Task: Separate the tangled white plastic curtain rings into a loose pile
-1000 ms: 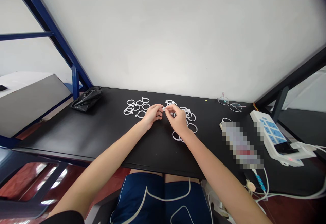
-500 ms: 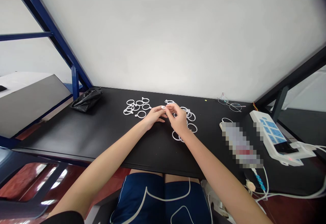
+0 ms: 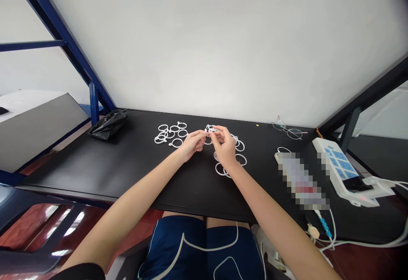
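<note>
My left hand [image 3: 192, 145] and my right hand [image 3: 225, 149] meet over the middle of the desk, both with fingertips pinched. Between them is a white ring [image 3: 207, 143], its lower curve showing under the fingertips. The small joint or knob at its top is mostly covered by my fingers. Left of my left hand lies a loose group of similar white rings [image 3: 176, 147], several with a little knob on the rim. More white rings [image 3: 241, 165] lie around and beneath my right hand, some of them overlapping and partly hidden by it.
On the black desk [image 3: 134, 165], a crumpled black plastic bag [image 3: 109, 125] lies at the far left. Eyeglasses [image 3: 294, 134], a blurred phone [image 3: 301, 180] with its cable and a white power strip [image 3: 344, 171] occupy the right side. A white wall rises behind.
My left fingers have curled in more. My right hand has tipped slightly, and the ring's lower curve now shows between the hands. The rings on the desk look unmoved.
</note>
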Action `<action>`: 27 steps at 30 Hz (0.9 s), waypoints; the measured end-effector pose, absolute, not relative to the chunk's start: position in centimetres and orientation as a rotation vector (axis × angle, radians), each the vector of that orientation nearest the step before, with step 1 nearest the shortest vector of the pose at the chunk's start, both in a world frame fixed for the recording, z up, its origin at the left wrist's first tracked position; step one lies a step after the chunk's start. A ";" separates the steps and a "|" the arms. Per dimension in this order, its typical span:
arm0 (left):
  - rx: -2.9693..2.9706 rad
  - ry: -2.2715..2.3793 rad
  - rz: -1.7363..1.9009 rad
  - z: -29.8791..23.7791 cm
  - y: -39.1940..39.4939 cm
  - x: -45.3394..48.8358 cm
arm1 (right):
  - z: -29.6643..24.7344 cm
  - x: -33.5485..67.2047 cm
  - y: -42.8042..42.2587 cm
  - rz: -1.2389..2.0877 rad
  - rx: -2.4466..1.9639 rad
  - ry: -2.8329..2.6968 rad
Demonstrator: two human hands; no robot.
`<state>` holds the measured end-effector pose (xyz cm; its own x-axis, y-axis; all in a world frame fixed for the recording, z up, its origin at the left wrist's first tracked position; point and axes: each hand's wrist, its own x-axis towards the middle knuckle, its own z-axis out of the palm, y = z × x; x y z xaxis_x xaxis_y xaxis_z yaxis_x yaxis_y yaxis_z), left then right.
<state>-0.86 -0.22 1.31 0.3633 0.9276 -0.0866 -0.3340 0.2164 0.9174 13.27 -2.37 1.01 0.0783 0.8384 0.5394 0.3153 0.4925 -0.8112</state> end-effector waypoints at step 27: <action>1.085 0.876 1.146 0.9 0.0 -0.9 | 1.4 13.3 -2.5 0.397 -1.103 -1.569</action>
<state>-0.91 -0.02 0.86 0.2130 0.9770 -0.0020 -0.2585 0.0584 0.9643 13.28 -2.49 1.45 0.0593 0.8093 0.5844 0.4340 0.5063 -0.7452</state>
